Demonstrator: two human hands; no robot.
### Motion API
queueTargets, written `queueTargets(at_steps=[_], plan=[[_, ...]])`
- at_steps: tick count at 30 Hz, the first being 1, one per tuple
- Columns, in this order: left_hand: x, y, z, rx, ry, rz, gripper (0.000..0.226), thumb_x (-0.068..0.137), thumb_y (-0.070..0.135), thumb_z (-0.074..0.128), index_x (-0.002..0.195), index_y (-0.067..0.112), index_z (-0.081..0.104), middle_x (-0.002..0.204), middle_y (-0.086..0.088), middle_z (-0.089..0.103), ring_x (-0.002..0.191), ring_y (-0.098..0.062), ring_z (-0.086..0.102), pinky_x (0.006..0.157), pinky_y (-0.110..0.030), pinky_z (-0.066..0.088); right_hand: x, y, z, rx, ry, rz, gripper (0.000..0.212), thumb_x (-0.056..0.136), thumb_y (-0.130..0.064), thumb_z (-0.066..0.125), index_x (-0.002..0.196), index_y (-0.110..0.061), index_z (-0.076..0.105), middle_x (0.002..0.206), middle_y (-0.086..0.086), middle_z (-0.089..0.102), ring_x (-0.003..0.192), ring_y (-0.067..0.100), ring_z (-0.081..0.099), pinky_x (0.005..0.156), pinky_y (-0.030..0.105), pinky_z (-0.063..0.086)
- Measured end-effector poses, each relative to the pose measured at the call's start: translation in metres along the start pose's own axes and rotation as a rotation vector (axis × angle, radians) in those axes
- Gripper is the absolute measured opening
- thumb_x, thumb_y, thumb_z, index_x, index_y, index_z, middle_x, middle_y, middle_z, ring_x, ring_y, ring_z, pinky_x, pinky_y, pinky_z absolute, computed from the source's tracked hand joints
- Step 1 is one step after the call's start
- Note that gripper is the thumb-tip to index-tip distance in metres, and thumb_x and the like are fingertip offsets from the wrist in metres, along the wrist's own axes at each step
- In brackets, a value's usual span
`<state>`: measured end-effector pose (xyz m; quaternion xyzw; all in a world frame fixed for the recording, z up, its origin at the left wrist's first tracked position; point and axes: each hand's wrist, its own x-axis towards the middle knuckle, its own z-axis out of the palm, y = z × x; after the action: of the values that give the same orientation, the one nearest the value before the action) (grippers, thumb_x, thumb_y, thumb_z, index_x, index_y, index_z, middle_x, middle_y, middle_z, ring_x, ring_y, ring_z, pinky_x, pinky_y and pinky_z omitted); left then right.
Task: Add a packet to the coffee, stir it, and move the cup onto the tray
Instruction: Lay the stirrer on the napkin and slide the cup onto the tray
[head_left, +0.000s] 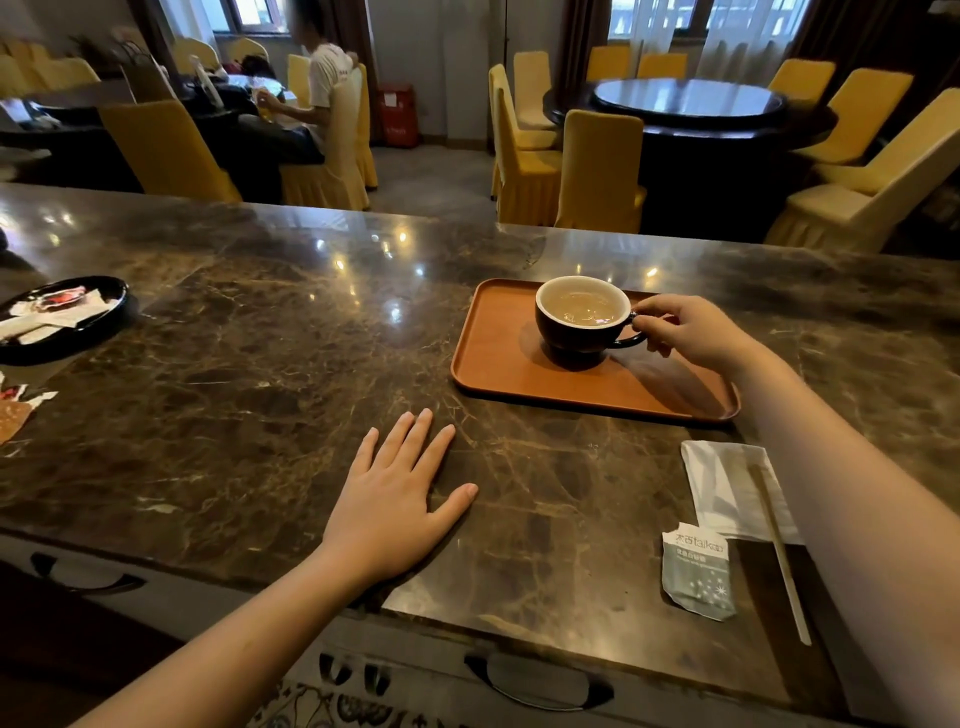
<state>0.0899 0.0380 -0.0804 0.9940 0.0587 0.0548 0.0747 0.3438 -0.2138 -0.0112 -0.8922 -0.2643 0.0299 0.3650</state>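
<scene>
Last step in hand: cup (581, 321) is sitting on the tray (498, 358), toward the tray's far side, coffee looking milky and mixed. Right hand (691, 332) is pinching the cup handle, grip pressed together on it. Left hand (395, 499) is lying flat on the table (260, 338) near its front edge, fingers spread, holding nothing. Torn packet (698, 571) and stirrer (779, 551) are lying by the table's front right corner, so adding and stirring are looking done. Next move, judging: checking the cup is resting flat, then letting go of the handle without tipping it
</scene>
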Motion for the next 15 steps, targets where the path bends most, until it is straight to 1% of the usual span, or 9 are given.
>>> queueTargets(at_steps=[2,4,6,9,13,15], plan=[[0.0000,-0.0003,0.0004,0.001,0.000,-0.001,0.076,0.076,0.074,-0.001,0.141,0.035,-0.003,0.152,0.008,-0.009,0.134,-0.005,-0.019,0.110,-0.035,-0.013,0.0005,-0.0040,-0.0017,-0.049,0.007,-0.023,0.027,0.091,-0.011,0.052,0.117,-0.006,0.059,0.083,0.008,0.064,0.064,0.013,0.059,0.058,0.019,0.046],[-0.0002,-0.0005,0.0005,0.002,0.001,-0.001,0.076,0.076,0.074,0.000,0.141,0.035,-0.003,0.152,0.008,-0.009,0.134,-0.005,-0.019,0.110,-0.035,-0.013,0.0001,-0.0081,-0.0027,-0.076,-0.005,-0.021,0.029,0.090,-0.007,0.052,0.118,-0.005,0.058,0.083,0.006,0.064,0.065,0.014,0.060,0.060,0.019,0.047],[-0.0001,-0.0007,0.0006,-0.002,-0.003,-0.001,0.077,0.076,0.074,0.000,0.142,0.035,-0.003,0.152,0.008,-0.008,0.134,-0.005,-0.018,0.110,-0.035,-0.013,-0.0003,-0.0104,-0.0028,-0.089,-0.014,-0.019,0.030,0.090,-0.006,0.050,0.119,-0.004,0.058,0.083,0.006,0.063,0.067,0.016,0.061,0.064,0.022,0.049],[-0.0001,-0.0009,0.0010,-0.008,-0.004,-0.001,0.077,0.076,0.074,0.000,0.142,0.035,-0.003,0.152,0.008,-0.008,0.134,-0.005,-0.018,0.110,-0.035,-0.014,-0.0010,-0.0107,-0.0017,-0.081,-0.002,-0.017,0.031,0.091,-0.005,0.049,0.121,-0.003,0.056,0.088,0.008,0.064,0.070,0.018,0.061,0.067,0.024,0.049],[-0.0001,-0.0016,0.0019,0.002,-0.002,0.000,0.075,0.076,0.075,-0.001,0.140,0.036,-0.005,0.151,0.009,-0.010,0.134,-0.005,-0.019,0.109,-0.035,-0.014,0.0013,-0.0101,-0.0023,-0.067,-0.010,-0.007,0.031,0.092,-0.006,0.048,0.122,-0.004,0.055,0.091,0.010,0.065,0.069,0.016,0.061,0.069,0.026,0.050],[0.0005,-0.0021,0.0026,-0.002,0.001,-0.001,0.074,0.076,0.075,0.000,0.140,0.037,-0.006,0.151,0.009,-0.010,0.134,-0.005,-0.020,0.109,-0.035,-0.015,0.0026,-0.0100,-0.0024,-0.066,-0.012,0.005,0.031,0.092,-0.007,0.048,0.122,-0.004,0.056,0.094,0.012,0.066,0.069,0.014,0.062,0.067,0.024,0.050]])
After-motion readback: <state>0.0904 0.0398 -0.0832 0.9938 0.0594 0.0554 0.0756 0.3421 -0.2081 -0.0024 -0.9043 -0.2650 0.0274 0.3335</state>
